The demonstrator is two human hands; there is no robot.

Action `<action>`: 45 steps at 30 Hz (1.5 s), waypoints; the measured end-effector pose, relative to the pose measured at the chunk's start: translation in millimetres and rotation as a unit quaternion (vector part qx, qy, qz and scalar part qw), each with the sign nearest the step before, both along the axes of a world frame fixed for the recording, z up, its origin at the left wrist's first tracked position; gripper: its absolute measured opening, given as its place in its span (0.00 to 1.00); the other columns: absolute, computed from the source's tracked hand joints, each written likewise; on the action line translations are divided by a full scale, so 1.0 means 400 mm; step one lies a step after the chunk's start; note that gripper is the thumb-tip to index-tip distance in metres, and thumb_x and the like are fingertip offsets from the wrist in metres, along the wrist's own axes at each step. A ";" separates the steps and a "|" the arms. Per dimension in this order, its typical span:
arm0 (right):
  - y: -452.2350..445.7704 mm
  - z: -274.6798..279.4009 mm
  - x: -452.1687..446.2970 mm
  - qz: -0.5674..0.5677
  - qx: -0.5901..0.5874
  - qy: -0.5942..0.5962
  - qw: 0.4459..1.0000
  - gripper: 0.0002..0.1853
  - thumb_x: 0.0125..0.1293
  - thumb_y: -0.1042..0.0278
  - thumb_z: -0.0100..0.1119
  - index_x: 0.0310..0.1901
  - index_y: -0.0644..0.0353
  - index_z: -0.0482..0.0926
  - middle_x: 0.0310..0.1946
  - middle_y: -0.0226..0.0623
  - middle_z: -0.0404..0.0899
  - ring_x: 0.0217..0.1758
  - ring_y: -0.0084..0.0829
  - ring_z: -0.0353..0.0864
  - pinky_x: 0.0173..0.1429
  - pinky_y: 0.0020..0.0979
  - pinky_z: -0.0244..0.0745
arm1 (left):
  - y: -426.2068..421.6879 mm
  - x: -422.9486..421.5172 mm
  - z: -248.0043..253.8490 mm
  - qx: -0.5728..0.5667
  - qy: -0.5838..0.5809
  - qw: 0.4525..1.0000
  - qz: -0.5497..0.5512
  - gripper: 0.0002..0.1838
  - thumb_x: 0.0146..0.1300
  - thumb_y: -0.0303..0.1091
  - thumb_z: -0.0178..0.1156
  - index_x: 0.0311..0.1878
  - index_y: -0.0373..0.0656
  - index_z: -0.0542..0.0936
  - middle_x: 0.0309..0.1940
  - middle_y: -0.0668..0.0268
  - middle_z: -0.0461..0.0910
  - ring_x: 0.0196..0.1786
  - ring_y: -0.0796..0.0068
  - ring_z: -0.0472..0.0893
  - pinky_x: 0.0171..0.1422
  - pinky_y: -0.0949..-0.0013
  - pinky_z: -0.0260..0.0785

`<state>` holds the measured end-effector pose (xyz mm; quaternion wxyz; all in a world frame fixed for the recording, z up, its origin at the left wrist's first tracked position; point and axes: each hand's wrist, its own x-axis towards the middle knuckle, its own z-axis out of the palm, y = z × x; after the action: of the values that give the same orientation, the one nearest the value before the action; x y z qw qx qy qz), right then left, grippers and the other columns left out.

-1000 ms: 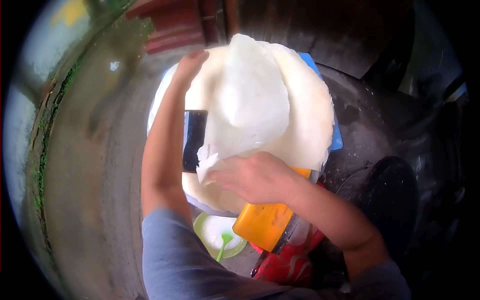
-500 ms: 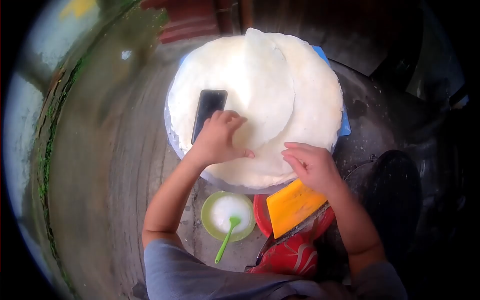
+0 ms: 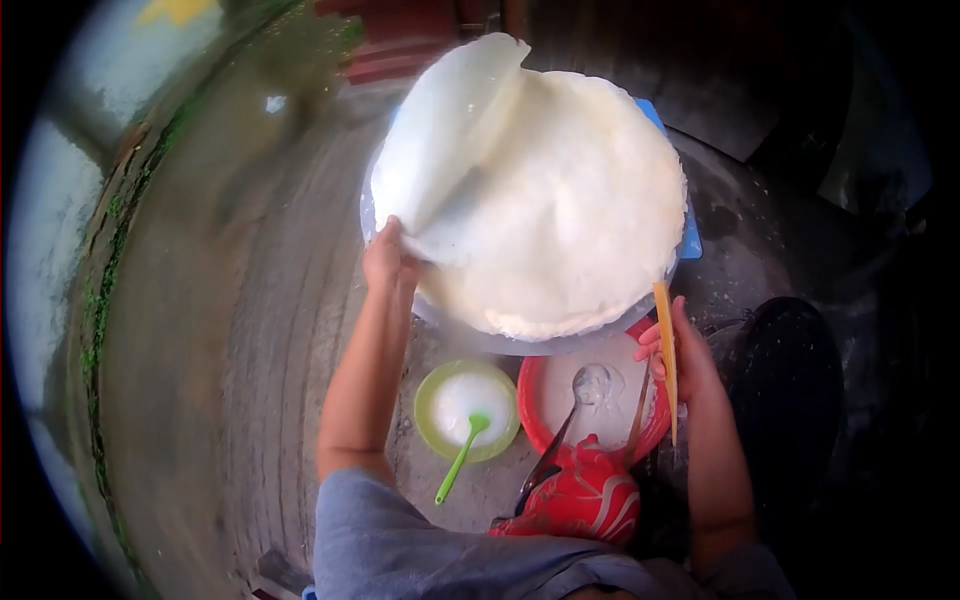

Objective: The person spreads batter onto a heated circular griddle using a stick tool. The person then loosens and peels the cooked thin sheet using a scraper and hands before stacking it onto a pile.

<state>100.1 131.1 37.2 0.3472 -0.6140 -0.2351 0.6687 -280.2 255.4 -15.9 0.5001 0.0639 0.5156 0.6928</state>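
Weathered grey-brown ground (image 3: 260,300) surrounds the work station, with a strip of green growth (image 3: 100,270) along its left side. From my remote post I view the scene through the head camera. Centrally, I record a broad, round white layered bed (image 3: 580,210) on a pale round base (image 3: 500,343); a flat blue panel (image 3: 691,240) shows from under its right side. One thin, translucent white sheet (image 3: 450,120) is raised over the left part of the bed, its upper end curled. My left hand (image 3: 390,255) has its grip closed on the sheet's lower left edge. My right hand (image 3: 690,350) is just beside the near right edge of the bed; its grip is closed on a flat yellow board (image 3: 665,350), seen edge-on. Nearer the camera, I note a light-green round bowl (image 3: 424,420) of white liquid, a bright-green spatula (image 3: 457,468) leaning in it. Just to its right, a red round basin (image 3: 528,395) holds whitish liquid and a metal ladle (image 3: 591,383). Red patterned fabric (image 3: 590,490) overlaps the basin's near rim.
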 end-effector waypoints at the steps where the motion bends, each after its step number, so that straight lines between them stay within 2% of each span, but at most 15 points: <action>1: -0.011 -0.006 0.010 0.007 -0.011 0.021 1.000 0.36 0.61 0.30 0.35 0.32 0.63 0.75 0.22 0.43 0.77 0.12 0.25 0.68 0.16 0.23 0.60 | -0.006 -0.003 -0.004 -0.042 -0.024 0.999 0.025 0.12 0.60 0.35 0.58 0.45 0.39 0.74 0.36 0.63 0.78 0.39 0.71 0.78 0.42 0.65 0.73; 5: -0.054 -0.015 0.016 -0.019 -0.011 0.021 1.000 0.37 0.61 0.29 0.35 0.31 0.62 0.74 0.19 0.44 0.76 0.08 0.23 0.62 0.16 0.22 0.60 | -0.060 -0.026 -0.021 -0.058 0.006 0.998 -0.028 0.15 0.59 0.35 0.58 0.47 0.37 0.72 0.40 0.61 0.76 0.39 0.68 0.77 0.39 0.64 0.71; 9: -0.060 0.013 -0.013 -0.041 0.034 0.003 0.999 0.30 0.66 0.39 0.40 0.35 0.64 0.76 0.26 0.41 0.79 0.17 0.23 0.71 0.24 0.24 0.67 | -0.084 -0.025 0.008 -0.050 0.010 0.995 -0.084 0.24 0.56 0.36 0.63 0.53 0.36 0.69 0.47 0.59 0.73 0.43 0.65 0.77 0.42 0.63 0.71; 11: -0.045 0.010 -0.037 -0.062 0.068 -0.022 0.995 0.27 0.67 0.44 0.42 0.37 0.65 0.77 0.29 0.38 0.79 0.22 0.22 0.74 0.29 0.23 0.70 | -0.060 0.005 0.049 -0.029 0.338 0.939 -0.061 0.35 0.48 0.37 0.69 0.60 0.42 0.65 0.54 0.56 0.68 0.45 0.62 0.76 0.43 0.64 0.70; 12: -0.028 -0.016 -0.046 -0.048 0.128 -0.039 0.990 0.23 0.68 0.50 0.43 0.39 0.65 0.77 0.30 0.36 0.80 0.24 0.21 0.75 0.31 0.22 0.71 | -0.055 0.018 0.088 -0.027 0.339 0.938 -0.062 0.35 0.48 0.37 0.69 0.60 0.42 0.65 0.54 0.56 0.68 0.45 0.62 0.76 0.43 0.64 0.70; 13: -0.019 -0.033 -0.055 -0.032 0.186 -0.056 0.980 0.19 0.70 0.55 0.44 0.40 0.65 0.77 0.31 0.35 0.81 0.27 0.21 0.76 0.34 0.22 0.72 | -0.057 0.030 0.134 0.055 0.629 0.776 -0.015 0.41 0.46 0.36 0.70 0.63 0.45 0.61 0.58 0.55 0.64 0.47 0.61 0.76 0.43 0.64 0.70; 14: -0.017 -0.036 -0.063 0.012 0.213 -0.080 0.974 0.16 0.69 0.59 0.46 0.41 0.66 0.77 0.34 0.32 0.80 0.35 0.20 0.77 0.42 0.22 0.71 | -0.052 0.042 0.164 0.129 0.843 0.521 0.035 0.46 0.43 0.36 0.71 0.66 0.48 0.57 0.61 0.53 0.60 0.48 0.61 0.75 0.42 0.64 0.70; 17: -0.027 -0.041 -0.103 0.051 0.219 -0.081 0.971 0.20 0.68 0.54 0.48 0.38 0.65 0.78 0.30 0.28 0.77 0.31 0.15 0.72 0.38 0.20 0.68 | 0.047 0.032 0.129 0.065 0.590 0.773 -0.224 0.18 0.48 0.35 0.65 0.44 0.41 0.79 0.33 0.58 0.80 0.33 0.61 0.79 0.37 0.66 0.70; 18: -0.031 -0.036 -0.109 0.044 0.170 -0.086 0.981 0.20 0.68 0.53 0.48 0.38 0.66 0.78 0.31 0.29 0.78 0.32 0.16 0.74 0.39 0.20 0.69 | 0.062 0.035 0.123 0.105 0.567 0.798 -0.177 0.10 0.50 0.35 0.64 0.31 0.37 0.81 0.19 0.63 0.79 0.24 0.67 0.77 0.32 0.69 0.68; 21: -0.034 -0.029 -0.102 0.113 0.132 -0.026 0.984 0.20 0.68 0.54 0.49 0.40 0.67 0.77 0.33 0.31 0.79 0.34 0.19 0.76 0.40 0.22 0.71 | 0.062 -0.009 0.105 0.083 0.371 0.915 -0.134 0.08 0.53 0.30 0.64 0.30 0.34 0.79 0.21 0.67 0.77 0.21 0.77 0.73 0.28 0.75 0.66; 23: -0.022 0.006 -0.087 0.122 0.102 -0.017 0.987 0.18 0.67 0.56 0.49 0.42 0.67 0.77 0.34 0.31 0.79 0.35 0.20 0.77 0.41 0.23 0.71 | 0.056 -0.047 0.052 0.055 0.206 0.973 -0.084 0.10 0.55 0.29 0.63 0.35 0.32 0.77 0.27 0.61 0.78 0.25 0.73 0.75 0.28 0.71 0.67; 29: 0.072 0.014 -0.105 -0.001 0.096 -0.012 0.995 0.15 0.67 0.64 0.51 0.45 0.68 0.75 0.38 0.33 0.79 0.37 0.21 0.78 0.43 0.22 0.72 | 0.030 -0.082 -0.037 -0.052 0.023 0.998 0.012 0.11 0.55 0.33 0.62 0.33 0.32 0.77 0.26 0.63 0.77 0.25 0.74 0.75 0.25 0.72 0.64; 31: 0.102 0.023 -0.127 0.025 0.183 -0.069 0.980 0.14 0.67 0.65 0.50 0.46 0.68 0.74 0.39 0.33 0.79 0.37 0.21 0.78 0.43 0.23 0.72 | 0.019 -0.084 -0.021 -0.202 0.075 0.975 -0.052 0.15 0.59 0.34 0.60 0.45 0.33 0.75 0.37 0.58 0.79 0.36 0.68 0.79 0.39 0.67 0.73; 38: 0.247 -0.031 -0.115 -0.005 0.221 -0.287 0.932 0.20 0.60 0.62 0.57 0.50 0.66 0.72 0.42 0.44 0.79 0.44 0.34 0.79 0.48 0.30 0.72 | 0.022 -0.098 -0.052 -0.126 0.022 0.988 -0.088 0.19 0.60 0.34 0.57 0.51 0.31 0.72 0.44 0.55 0.77 0.41 0.64 0.79 0.42 0.65 0.73; 45: 0.354 -0.094 0.026 -0.007 0.187 -0.498 0.847 0.22 0.59 0.57 0.58 0.49 0.64 0.73 0.44 0.45 0.78 0.46 0.38 0.79 0.49 0.33 0.72 | -0.046 -0.018 0.021 -0.047 0.170 0.979 -0.101 0.10 0.51 0.29 0.64 0.32 0.34 0.76 0.25 0.65 0.76 0.24 0.75 0.74 0.24 0.74 0.62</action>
<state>110.4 272.7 -0.4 0.2967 -0.7896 -0.4927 0.2141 -287.3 236.9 -7.3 0.4751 0.2092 0.6161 0.5924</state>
